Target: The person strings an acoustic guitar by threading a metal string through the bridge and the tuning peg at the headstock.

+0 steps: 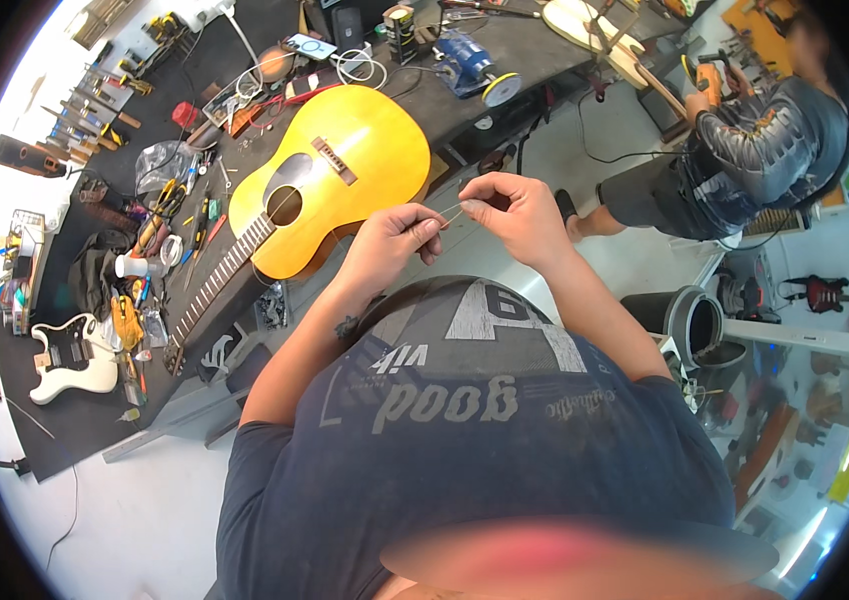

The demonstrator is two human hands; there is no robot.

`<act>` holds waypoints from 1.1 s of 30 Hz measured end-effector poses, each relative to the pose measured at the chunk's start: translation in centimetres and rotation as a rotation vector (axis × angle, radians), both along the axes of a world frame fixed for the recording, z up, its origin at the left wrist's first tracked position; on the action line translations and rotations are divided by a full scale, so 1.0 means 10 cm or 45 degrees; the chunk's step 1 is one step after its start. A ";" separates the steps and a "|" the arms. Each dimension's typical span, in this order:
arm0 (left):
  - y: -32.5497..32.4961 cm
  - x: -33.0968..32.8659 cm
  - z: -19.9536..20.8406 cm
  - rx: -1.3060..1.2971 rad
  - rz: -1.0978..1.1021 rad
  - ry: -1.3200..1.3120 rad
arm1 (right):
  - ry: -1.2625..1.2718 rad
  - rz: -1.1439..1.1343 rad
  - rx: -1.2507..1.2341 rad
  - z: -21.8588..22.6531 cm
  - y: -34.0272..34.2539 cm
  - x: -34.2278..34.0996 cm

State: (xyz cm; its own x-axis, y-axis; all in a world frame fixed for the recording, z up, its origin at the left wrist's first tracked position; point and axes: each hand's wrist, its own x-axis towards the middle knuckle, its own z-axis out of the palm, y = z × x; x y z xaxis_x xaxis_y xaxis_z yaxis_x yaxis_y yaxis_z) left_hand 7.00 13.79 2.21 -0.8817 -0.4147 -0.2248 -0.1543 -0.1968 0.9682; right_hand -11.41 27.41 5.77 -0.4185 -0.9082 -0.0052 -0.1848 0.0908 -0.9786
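"What is the left hand [395,243] doing?"

"Pinching a thin strand [453,212] between thumb and fingertips, with the other fingers curled in."

"And the right hand [520,212]?"

"It grips the strand as well, thumb against forefinger, so a short stretch runs between the two hands."

"String or wire?"

"Too fine to tell. It's up in the air in front of the shirt [465,400], just beside the guitar [385,135]."

"How does the guitar lie?"

"Face up on the bench [550,62], the neck [222,278] pointing to the lower left. The bridge [335,162] looks bare of strings."

"What else is on the bench?"

"A blue grinder [465,65] beyond the guitar, and a white guitar body [95,362] at the left end, near some scattered tools."

"Anyone else about?"

"A co-worker [775,145] at the right, holding an orange tool [709,86]."
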 end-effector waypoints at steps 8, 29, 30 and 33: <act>-0.56 0.67 0.02 -0.139 0.168 -0.135 | -0.060 0.102 -0.046 -0.19 -0.72 0.54; -1.55 2.54 -0.22 -0.075 0.516 -0.386 | -0.162 0.726 0.417 -0.45 -2.58 1.92; -1.58 2.55 -0.21 -0.094 0.501 -0.402 | -0.139 0.766 0.422 -0.48 -2.62 1.91; -1.66 2.54 -0.19 -0.110 0.485 -0.403 | -0.099 0.807 0.430 -0.51 -2.74 1.89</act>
State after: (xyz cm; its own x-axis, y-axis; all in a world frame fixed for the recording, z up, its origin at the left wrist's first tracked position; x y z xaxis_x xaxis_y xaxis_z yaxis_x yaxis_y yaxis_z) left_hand 32.37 -2.82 0.33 -0.5581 -0.7229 -0.4074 -0.3757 -0.2176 0.9008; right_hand 7.50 -0.02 0.68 0.2012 -0.9199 -0.3366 -0.2330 0.2888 -0.9286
